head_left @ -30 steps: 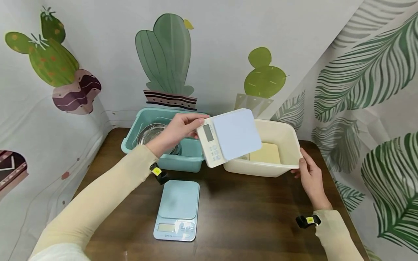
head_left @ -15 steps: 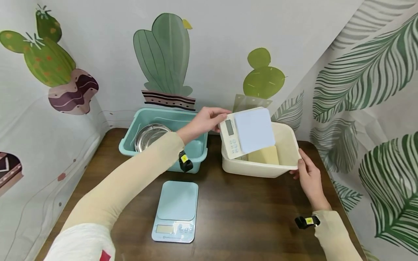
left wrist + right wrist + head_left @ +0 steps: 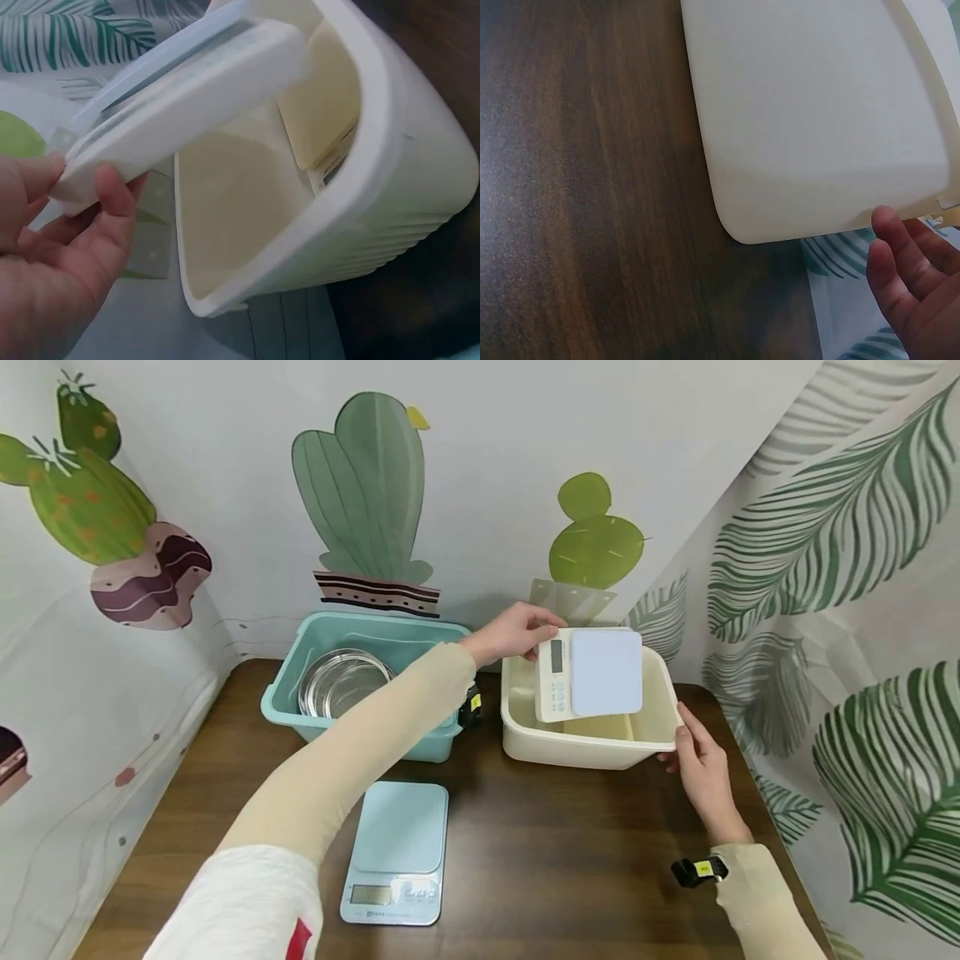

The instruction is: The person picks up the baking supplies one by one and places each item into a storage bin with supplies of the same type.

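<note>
Watching remotely, I have the brown table (image 3: 540,860), the cream bin (image 3: 577,753) and the teal bin (image 3: 431,748) side by side on it. The white scale (image 3: 588,675) has moved right and now hangs over the cream bin's mouth, which I judge puts the work at that bin. The blue scale (image 3: 401,831) lies on the table. The left hand (image 3: 513,633) pinches the white scale's corner; the right hand (image 3: 705,772) grips the cream bin's right rim. Only the left wrist view shows open space under the scale and, beside the yellow slab (image 3: 326,105) inside, a small dark strip (image 3: 331,174), perhaps a display.
</note>
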Demonstrator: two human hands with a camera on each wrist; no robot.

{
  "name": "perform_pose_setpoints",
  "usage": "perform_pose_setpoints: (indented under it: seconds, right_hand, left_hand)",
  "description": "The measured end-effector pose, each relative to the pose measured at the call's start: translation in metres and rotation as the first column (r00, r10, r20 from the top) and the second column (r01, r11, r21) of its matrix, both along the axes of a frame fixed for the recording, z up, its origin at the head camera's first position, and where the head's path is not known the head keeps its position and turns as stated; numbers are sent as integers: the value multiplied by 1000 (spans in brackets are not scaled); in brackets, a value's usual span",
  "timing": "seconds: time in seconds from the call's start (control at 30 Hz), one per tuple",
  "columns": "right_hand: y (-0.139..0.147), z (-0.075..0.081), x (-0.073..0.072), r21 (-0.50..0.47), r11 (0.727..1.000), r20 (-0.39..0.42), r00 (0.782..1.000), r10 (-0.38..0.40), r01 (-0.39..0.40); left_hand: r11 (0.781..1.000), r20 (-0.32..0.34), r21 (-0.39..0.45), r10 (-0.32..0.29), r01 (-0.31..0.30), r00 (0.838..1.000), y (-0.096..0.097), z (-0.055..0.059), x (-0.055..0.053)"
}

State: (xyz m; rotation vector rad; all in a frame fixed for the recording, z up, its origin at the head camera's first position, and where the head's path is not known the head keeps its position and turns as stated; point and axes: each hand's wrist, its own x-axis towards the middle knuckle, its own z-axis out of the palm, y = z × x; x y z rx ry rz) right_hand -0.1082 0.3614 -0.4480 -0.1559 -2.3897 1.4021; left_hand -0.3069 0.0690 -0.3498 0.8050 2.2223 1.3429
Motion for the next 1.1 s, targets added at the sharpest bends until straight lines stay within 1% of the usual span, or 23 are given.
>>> perform_pose_setpoints:
  seconds: [0.1, 0.23, 0.43, 0.53, 0.63, 0.7, 0.77, 0.87, 0.9, 1.03, 1.1]
  right_hand:
    - [0, 1, 0, 7, 1000, -11, 1000, 1, -1]
    - [1, 2, 0, 8, 1000, -17, 1000, -2, 2]
    - [3, 1, -1, 11, 1000, -19, 1000, 3, -2]
    - [3, -1, -1, 20, 1000, -25, 1000, 6, -5]
    - [3, -2, -3, 22, 1000, -33, 999, 14, -13]
    - [3, -3, -3, 23, 1000, -33, 999, 17, -16]
    - [4, -3, -3, 22, 1000, -32, 999, 12, -12]
    - [4, -3, -3, 27, 1000, -23, 1000, 5, -5]
    - [3, -2, -3, 29, 1000, -22, 1000, 5, -4]
    - [2, 0, -3, 33, 999, -21, 1000, 4, -3]
    - [1, 0, -3, 33, 999, -18, 1000, 2, -1]
  left_hand:
    - [999, -9, -26, -40, 39, 999, 12, -4, -4]
    - [997, 11, -33, -76, 77, 997, 27, -11, -7]
    - [996, 32, -43, -73, 74, 997, 42, -26, -11]
    - [996, 37, -46, -76, 78, 996, 46, -35, -13]
    - [995, 34, -56, -75, 77, 997, 49, -41, -15]
    - [996, 49, -56, -70, 73, 996, 51, -44, -16]
    - [996, 79, -56, -69, 73, 995, 52, -46, -17]
    - [994, 115, -75, -67, 76, 991, 54, -49, -18]
    - [994, 121, -71, -71, 79, 990, 55, -55, -22]
    - [992, 146, -104, -60, 75, 987, 56, -56, -21]
    - [988, 147, -134, -52, 72, 988, 55, -56, -21]
